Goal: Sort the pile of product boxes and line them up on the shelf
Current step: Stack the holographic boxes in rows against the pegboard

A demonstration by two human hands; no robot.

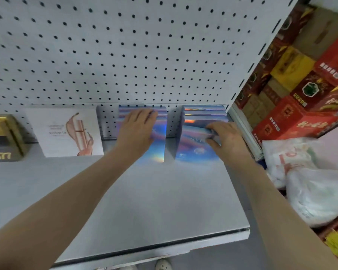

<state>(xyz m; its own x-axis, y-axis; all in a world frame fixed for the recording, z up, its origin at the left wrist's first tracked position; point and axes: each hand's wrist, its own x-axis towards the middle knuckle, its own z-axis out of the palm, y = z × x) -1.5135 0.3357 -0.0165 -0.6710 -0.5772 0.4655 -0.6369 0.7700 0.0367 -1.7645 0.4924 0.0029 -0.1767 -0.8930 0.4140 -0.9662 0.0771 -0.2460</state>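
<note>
Head view: I look down on a grey shelf point(144, 201) backed by a white pegboard point(125, 45), both my bare arms reaching toward the back edge.
Left hand point(137, 129): my palm lies flat, fingers spread, on top of the left row of blue iridescent boxes point(156, 151); it grips nothing, only presses on the row.
Right hand point(226, 141): my fingers curl over the front box of the right row of blue boxes point(195, 151), thumb at its face; the pinch looks closed on that box, though blur softens the detail.
Blue rows: both stand upright at the shelf's back right corner, reaching back to the pegboard, with a narrow gap between them; the right row sits just beside the shelf's right upright.
White box point(64, 131): it stands against the pegboard, left of the blue rows and apart from them, printed with a pink bottle picture.
Dark and gold box point(6, 139): at the shelf's far left edge, with "377" on its front.
Beyond the right edge: red and yellow cartons point(304, 94) stacked up, white plastic bags point(310, 184) below them.
Front edge: the shelf is bare, and a shoe tip point(163, 265) shows beneath it.
</note>
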